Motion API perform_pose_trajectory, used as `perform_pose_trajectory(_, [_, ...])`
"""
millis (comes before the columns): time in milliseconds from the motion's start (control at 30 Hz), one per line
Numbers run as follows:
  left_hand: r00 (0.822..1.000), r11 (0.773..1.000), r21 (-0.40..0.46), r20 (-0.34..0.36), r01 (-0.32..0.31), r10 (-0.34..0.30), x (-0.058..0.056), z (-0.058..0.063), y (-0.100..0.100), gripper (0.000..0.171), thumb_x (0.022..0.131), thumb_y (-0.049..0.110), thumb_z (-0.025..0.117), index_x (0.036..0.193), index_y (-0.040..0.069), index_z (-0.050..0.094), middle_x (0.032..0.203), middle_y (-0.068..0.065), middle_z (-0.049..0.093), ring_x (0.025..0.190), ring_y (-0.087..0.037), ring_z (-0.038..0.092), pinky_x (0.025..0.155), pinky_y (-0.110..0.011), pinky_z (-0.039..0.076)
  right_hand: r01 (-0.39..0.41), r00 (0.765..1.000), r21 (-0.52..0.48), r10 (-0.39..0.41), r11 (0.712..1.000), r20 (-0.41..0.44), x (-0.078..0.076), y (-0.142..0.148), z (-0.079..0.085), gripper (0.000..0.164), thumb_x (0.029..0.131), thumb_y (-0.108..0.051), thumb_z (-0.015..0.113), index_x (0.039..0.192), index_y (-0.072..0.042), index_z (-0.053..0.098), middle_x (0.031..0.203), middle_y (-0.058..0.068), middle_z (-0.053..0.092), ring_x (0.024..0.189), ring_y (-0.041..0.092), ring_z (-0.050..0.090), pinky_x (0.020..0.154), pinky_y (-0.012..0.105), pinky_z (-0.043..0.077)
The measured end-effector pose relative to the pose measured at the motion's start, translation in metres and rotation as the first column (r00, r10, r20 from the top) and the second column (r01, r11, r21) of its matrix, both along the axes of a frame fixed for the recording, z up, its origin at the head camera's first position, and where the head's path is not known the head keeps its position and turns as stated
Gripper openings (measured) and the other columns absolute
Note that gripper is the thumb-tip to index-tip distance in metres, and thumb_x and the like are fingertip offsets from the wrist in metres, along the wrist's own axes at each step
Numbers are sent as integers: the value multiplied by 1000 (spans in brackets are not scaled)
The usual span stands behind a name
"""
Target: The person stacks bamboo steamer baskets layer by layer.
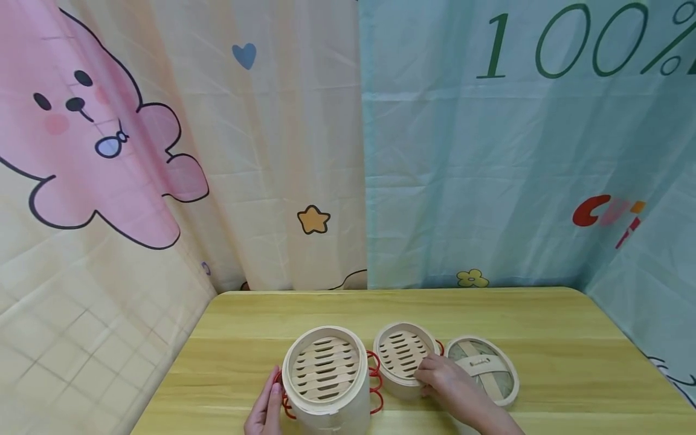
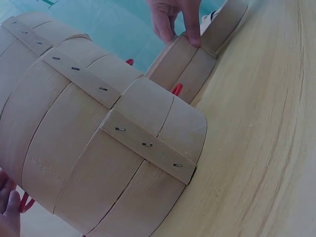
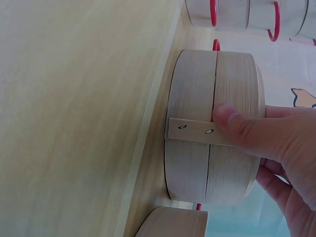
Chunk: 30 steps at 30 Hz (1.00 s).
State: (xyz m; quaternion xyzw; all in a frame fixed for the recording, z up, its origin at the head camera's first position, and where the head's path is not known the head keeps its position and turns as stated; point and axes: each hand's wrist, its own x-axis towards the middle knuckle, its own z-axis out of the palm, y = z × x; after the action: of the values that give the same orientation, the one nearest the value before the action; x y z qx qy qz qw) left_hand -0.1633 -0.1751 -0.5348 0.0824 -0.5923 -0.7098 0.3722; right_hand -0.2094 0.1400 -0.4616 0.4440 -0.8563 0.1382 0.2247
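A tall stack of bamboo steamer baskets (image 1: 338, 418) with red loop handles stands at the near middle of the table, its slatted top tier facing up. My left hand (image 1: 265, 406) touches the stack's left side beside the red loops, fingers mostly straight. To the right sits a smaller, low bamboo steamer basket (image 1: 403, 353), also slatted inside. My right hand (image 1: 450, 386) grips its near right rim; in the right wrist view the thumb (image 3: 232, 117) presses the outer wall and the other fingers reach over the far side. Most of my left hand is out of the left wrist view.
A round steamer lid (image 1: 509, 386) with crossed bamboo straps lies right of the small basket, close to my right forearm. The wooden table (image 1: 261, 320) ends at patterned curtains (image 1: 304, 151) behind and on both sides.
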Motion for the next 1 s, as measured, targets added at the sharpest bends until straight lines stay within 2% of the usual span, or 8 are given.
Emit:
perform_pose_trajectory(67, [1000,1000,9,2,-5,5,0,0,1,29,85,12,50,111,0,54,103,-16,56,91,-22,55,73,-28,46,-11,1000,-7,11,1000,-16,0,0,-1,23,54,-16,73,70,-18,56,74,-11,50,70,5,46,59,22,43])
perform_pose_trajectory(133, [1000,1000,-6,8,-1,1,5,7,4,30,85,13,49,112,0,53,102,-11,58,91,-18,55,74,-26,46,-31,998,-14,30,999,-47,-1,0,-3,23,55,-15,73,70,-17,56,74,-11,50,70,6,46,59,23,43])
perform_pose_trajectory(300, [1000,1000,-27,-18,5,-6,26,56,20,30,86,4,46,109,-15,46,95,1,59,86,-8,56,71,-20,46,-57,992,-16,55,998,-111,-1,-1,-7,22,58,-12,70,76,-15,57,78,-8,50,74,8,46,62,24,44])
perform_pose_trajectory(400, [999,999,-35,-40,10,-11,30,69,24,29,86,-1,44,107,-20,43,91,9,59,84,-5,56,70,-17,45,-26,995,-2,26,1000,-95,-1,-3,-5,24,60,-9,69,80,-14,57,81,-7,51,77,9,47,65,26,44])
perform_pose_trajectory(567, [999,1000,-29,-32,0,-1,27,60,21,31,86,4,46,107,-17,46,93,6,59,84,-6,57,70,-17,46,2,996,-16,-3,1000,-85,-4,-8,11,25,60,-7,70,81,-13,57,80,-5,50,76,11,46,64,27,45])
perform_pose_trajectory(700, [1000,1000,-15,-20,0,0,13,31,10,30,85,10,49,111,-7,51,98,-3,60,87,-11,57,73,-20,46,11,997,-41,-13,999,-70,-8,-8,37,24,63,-9,70,84,-12,58,81,-5,49,78,11,45,66,26,44])
perform_pose_trajectory(833, [998,1000,-2,-62,12,-12,1,7,-1,29,85,6,49,111,-4,52,101,-12,58,89,-17,56,73,-21,46,5,994,-58,-12,998,-105,-9,-8,69,25,63,-11,70,85,-10,57,82,-4,49,79,13,45,68,27,44])
perform_pose_trajectory(1000, [999,1000,14,-49,4,-3,-2,0,-3,28,84,7,50,111,-3,53,101,-17,57,89,-22,56,73,-25,46,-3,986,-41,-3,999,-167,-3,-10,107,23,65,-11,68,84,-8,55,80,-2,47,80,15,43,70,27,40])
